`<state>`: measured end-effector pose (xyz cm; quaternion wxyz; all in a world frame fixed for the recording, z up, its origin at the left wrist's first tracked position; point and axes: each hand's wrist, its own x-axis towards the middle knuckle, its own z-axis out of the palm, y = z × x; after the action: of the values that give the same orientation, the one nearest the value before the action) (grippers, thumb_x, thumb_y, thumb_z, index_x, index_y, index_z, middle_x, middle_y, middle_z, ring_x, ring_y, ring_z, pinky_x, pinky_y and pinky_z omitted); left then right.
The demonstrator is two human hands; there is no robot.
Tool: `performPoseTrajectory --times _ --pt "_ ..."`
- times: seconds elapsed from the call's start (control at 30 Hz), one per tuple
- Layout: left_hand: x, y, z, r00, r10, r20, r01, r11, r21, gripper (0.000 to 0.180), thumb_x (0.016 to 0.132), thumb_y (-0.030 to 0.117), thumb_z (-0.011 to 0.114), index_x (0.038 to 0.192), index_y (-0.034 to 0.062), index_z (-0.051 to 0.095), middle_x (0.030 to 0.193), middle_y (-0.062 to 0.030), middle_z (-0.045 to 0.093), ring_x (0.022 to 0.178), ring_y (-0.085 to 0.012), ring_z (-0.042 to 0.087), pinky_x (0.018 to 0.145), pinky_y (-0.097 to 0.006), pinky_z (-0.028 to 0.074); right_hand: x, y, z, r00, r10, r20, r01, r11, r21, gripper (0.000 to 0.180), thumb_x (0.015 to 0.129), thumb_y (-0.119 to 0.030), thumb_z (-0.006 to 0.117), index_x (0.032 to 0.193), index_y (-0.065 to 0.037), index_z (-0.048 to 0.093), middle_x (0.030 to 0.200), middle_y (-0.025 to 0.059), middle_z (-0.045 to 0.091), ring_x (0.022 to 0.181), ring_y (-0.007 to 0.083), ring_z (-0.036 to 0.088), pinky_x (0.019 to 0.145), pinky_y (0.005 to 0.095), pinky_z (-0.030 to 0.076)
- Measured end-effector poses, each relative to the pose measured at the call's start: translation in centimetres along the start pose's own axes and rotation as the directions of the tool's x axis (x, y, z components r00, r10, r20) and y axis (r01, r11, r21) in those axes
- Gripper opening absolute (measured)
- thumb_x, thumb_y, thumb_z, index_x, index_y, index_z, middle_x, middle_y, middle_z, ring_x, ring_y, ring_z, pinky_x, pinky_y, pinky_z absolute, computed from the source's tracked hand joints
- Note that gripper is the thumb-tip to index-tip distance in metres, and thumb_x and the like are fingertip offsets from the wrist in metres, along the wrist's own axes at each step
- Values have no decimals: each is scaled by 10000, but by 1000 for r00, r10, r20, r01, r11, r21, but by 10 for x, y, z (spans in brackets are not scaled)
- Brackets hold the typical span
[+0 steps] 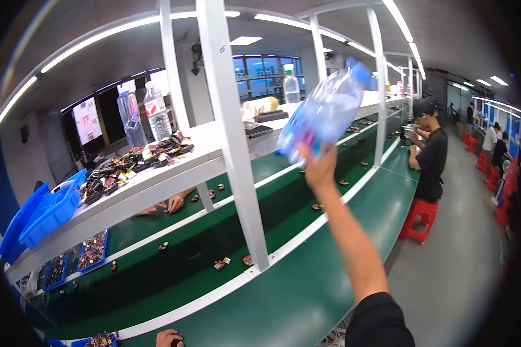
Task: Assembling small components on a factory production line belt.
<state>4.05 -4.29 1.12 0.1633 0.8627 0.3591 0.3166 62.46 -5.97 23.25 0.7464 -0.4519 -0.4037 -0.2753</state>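
A large clear plastic bottle (330,107) with a blue cap is raised in front of me, tilted with its cap up and to the right. My right hand (319,165) is closed around its lower end, arm stretched out over the green bench; the bottle is smeared by motion. At the lower edge, my left hand (169,338) rests by the near side of the bench, only partly in view. Beside it is a blue tray of small parts (101,340). Whether the left fingers hold anything is hidden.
White posts (231,139) carry a raised shelf (205,150) with bottles, a pile of wired parts (136,165) and blue bins (55,214). Below runs a green conveyor (197,248) with scattered small boards. A co-worker (431,150) sits on a red stool (419,220); another person's hands (176,202) show across.
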Motion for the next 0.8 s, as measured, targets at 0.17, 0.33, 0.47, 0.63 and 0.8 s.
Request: performPoseTrajectory --times 0.17,0.33,0.47,0.63,0.8 --pt "-10 -8 -4 998 60 2 -60 998 -7 127 810 54 646 933 31 664 1142 -159 652 1088 -357 580 967 -416 447 -216 -82 -33 768 410 492 -544 823 162 947 613 -363 905 1360 -36 422 1213 133 589 1127 239 579 984 387 459" --pt "-12 -14 -6 982 -189 16 187 947 -260 196 912 48 587 1088 -7 654 1129 -146 670 1050 -265 626 939 -361 479 -317 -152 -27 361 408 839 -565 811 -151 905 568 -334 892 1292 24 484 1214 194 594 1116 288 596 995 376 461" --pt "-12 -36 6 988 -155 -27 81 649 -756 420 983 88 518 1368 -53 426 1370 -194 511 1248 -303 508 1053 -419 415 -359 -181 4 329 272 904 -567 823 -41 893 590 -296 861 1314 27 451 1211 198 576 1125 305 581 1007 381 447" --pt "-29 -33 -20 966 -15 -259 -187 653 -734 950 789 396 786 1480 14 258 1411 -173 438 1269 -305 477 1071 -447 389 -415 -227 75 224 -102 969 -552 807 212 973 601 -326 845 1373 48 384 1233 235 528 1193 358 505 1046 388 394" --pt "-12 -40 2 972 -54 -228 -97 793 -602 1345 545 530 914 1521 14 144 1418 -172 399 1289 -295 452 1100 -431 350 -315 -213 94 584 68 809 -387 899 204 484 758 -108 701 1219 -27 581 1015 79 601 802 146 596 694 313 511"
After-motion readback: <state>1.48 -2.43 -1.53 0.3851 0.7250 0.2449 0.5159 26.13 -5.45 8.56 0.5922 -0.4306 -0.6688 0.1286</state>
